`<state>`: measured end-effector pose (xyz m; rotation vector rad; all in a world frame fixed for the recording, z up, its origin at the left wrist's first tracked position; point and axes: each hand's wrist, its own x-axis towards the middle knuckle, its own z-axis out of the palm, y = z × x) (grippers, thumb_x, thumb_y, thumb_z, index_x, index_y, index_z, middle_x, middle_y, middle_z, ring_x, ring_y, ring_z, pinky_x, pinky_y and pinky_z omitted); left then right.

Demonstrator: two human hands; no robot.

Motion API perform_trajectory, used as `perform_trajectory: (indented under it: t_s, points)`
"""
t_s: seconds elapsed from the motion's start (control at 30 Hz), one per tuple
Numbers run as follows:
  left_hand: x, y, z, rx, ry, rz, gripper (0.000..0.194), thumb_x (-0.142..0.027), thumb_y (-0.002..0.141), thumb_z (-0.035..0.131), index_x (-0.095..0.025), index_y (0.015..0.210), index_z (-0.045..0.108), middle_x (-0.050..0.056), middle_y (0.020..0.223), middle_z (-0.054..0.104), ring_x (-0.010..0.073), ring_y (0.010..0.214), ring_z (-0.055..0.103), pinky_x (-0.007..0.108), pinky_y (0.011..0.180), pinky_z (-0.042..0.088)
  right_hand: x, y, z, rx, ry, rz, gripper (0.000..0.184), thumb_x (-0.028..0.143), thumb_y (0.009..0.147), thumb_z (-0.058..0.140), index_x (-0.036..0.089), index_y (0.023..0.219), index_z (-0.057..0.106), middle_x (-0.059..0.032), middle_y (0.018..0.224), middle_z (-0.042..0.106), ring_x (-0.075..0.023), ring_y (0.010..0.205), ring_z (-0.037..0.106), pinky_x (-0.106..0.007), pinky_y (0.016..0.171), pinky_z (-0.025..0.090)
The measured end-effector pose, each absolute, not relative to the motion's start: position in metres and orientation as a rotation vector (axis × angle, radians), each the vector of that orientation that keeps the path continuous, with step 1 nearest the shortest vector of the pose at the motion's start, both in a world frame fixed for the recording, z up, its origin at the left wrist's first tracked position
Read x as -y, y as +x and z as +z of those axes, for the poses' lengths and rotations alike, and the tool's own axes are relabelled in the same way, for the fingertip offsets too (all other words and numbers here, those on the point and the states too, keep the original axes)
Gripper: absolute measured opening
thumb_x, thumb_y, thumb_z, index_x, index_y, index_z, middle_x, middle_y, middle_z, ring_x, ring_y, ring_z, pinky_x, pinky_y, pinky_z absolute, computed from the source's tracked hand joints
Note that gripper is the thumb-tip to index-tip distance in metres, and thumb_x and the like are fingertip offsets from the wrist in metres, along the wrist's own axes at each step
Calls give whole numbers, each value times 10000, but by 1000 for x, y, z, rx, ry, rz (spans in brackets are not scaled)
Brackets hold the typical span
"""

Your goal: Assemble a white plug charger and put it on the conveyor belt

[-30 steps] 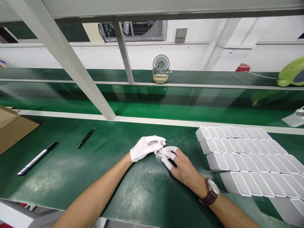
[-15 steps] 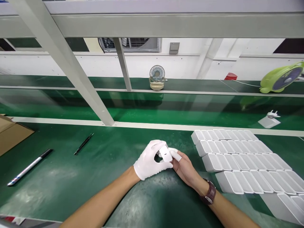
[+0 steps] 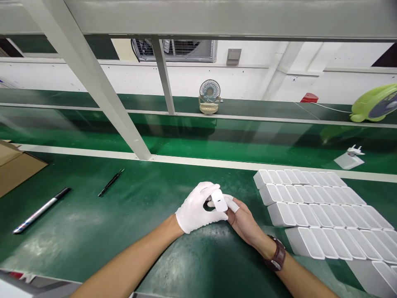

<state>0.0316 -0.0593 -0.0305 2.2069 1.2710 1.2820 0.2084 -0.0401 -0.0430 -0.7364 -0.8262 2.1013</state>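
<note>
A small white charger point(image 3: 219, 200) with a dark port slot in its end face is held between my two hands above the green table. My left hand point(image 3: 198, 209), in a white glove, has its thumb and fingers closed around it from the left. From the right, my right hand point(image 3: 240, 216) grips the same charger; white covers sit on its fingertips and a brown watch is on the wrist. The charger's far side and some right fingertips are hidden. Right of my hands, several rows of white rectangular charger housings point(image 3: 313, 214) stand close together.
A marker point(image 3: 41, 211) and a thin black pen point(image 3: 111, 182) lie at left, near a cardboard box point(image 3: 18, 167). A slanted metal post point(image 3: 102, 91) rises behind them. Behind the rows lies a white plug adapter point(image 3: 349, 159). A small fan point(image 3: 209, 96) and a green fan point(image 3: 374, 103) stand on the shelf.
The camera view has shifted slightly, moving the scene within the picture. Both hands keep their hold on the charger, with nearly the same pose.
</note>
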Motion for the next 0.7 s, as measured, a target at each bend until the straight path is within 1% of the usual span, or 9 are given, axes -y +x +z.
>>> perform_trajectory:
  t_s: [0.1, 0.2, 0.27, 0.33, 0.43, 0.5, 0.53, 0.6, 0.7]
  points:
    - [59, 31, -32, -1264, 2197, 1284, 790, -365, 681, 856, -203, 1357, 480, 137, 1244, 542, 250, 1135, 578, 388, 910, 559, 41, 209, -45, 842, -721, 2104, 304, 437, 877, 686, 198, 1063, 709, -75, 983, 701, -225, 921, 647, -353, 793, 525]
    - [59, 30, -28, -1271, 2184, 1240, 772, -336, 681, 852, -201, 1350, 491, 132, 1257, 553, 251, 1167, 560, 394, 957, 535, 41, 210, -50, 877, -713, 2073, 308, 434, 907, 651, 199, 1102, 695, -81, 1027, 696, -230, 938, 649, -368, 806, 534]
    - [58, 29, -24, -1280, 2157, 1188, 752, -323, 692, 840, -207, 1351, 495, 119, 1275, 562, 253, 1200, 542, 406, 1008, 502, 41, 210, -54, 948, -734, 1980, 314, 432, 920, 636, 212, 1140, 676, -81, 1082, 686, -230, 959, 649, -375, 823, 541]
    - [56, 28, -19, -1322, 2093, 1140, 682, -316, 714, 820, -218, 1322, 527, 97, 1273, 573, 244, 1191, 550, 401, 1028, 483, 41, 210, -57, 1082, -781, 1800, 334, 409, 916, 647, 230, 1198, 644, -79, 1157, 663, -229, 1004, 643, -383, 874, 539]
    - [52, 26, -15, -1386, 1983, 1023, 450, -311, 787, 754, -242, 1210, 618, 50, 1194, 616, 209, 1104, 591, 358, 982, 492, 43, 212, -59, 1331, -846, 1421, 348, 341, 900, 672, 253, 1230, 611, -73, 1240, 616, -225, 1102, 611, -390, 984, 499]
    - [50, 25, -15, -1418, 1939, 927, 310, -344, 816, 728, -243, 1104, 672, 29, 1106, 646, 199, 1039, 608, 340, 932, 499, 43, 214, -60, 1506, -876, 1175, 328, 300, 897, 670, 266, 1218, 611, -67, 1244, 597, -222, 1130, 593, -393, 1014, 481]
    - [49, 24, -15, -1441, 1923, 895, 284, -369, 812, 732, -237, 1060, 686, 26, 1069, 651, 200, 1006, 614, 338, 907, 502, 43, 215, -60, 1586, -890, 1085, 325, 283, 899, 664, 270, 1219, 609, -67, 1238, 592, -222, 1132, 588, -397, 1014, 482]
    - [49, 23, -17, -1497, 1898, 855, 296, -414, 778, 760, -224, 997, 698, 28, 1017, 651, 205, 947, 618, 335, 852, 508, 43, 218, -61, 1699, -911, 986, 339, 264, 904, 653, 272, 1238, 596, -72, 1224, 588, -223, 1117, 588, -404, 997, 497]
    - [48, 22, -18, -1516, 1902, 808, 326, -467, 762, 762, -202, 941, 701, 39, 949, 650, 208, 877, 615, 328, 783, 510, 40, 222, -62, 1749, -895, 968, 360, 261, 907, 650, 260, 1258, 567, -84, 1241, 570, -209, 1039, 625, -391, 941, 542]
